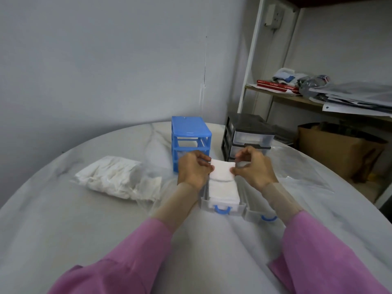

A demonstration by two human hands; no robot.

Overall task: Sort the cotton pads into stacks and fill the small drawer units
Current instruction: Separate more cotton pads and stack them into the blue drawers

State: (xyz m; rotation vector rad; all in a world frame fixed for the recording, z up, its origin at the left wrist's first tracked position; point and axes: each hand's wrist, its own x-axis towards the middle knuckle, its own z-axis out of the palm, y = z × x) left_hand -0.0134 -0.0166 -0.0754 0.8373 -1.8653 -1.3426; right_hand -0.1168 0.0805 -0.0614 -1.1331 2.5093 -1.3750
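Head view: our left hand (194,168) and right hand (253,166) pinch a cotton pad stack (222,169) by its sides, squaring it over the drawer (222,200) near the table's (63,209) middle

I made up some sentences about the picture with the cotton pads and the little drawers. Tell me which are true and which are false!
1. Both hands hold one white cotton pad between them. True: the left hand and right hand pinch its two sides.
2. The blue drawer unit has all its drawers in. False: its visible upper slots are open, and two clear drawers lie on the table.
3. The drawer under the hands already holds pads. True.
4. The bag of pads sits to the right of the hands. False: it lies to their left.
5. The black drawer unit stands on the shelf. False: it stands on the table.
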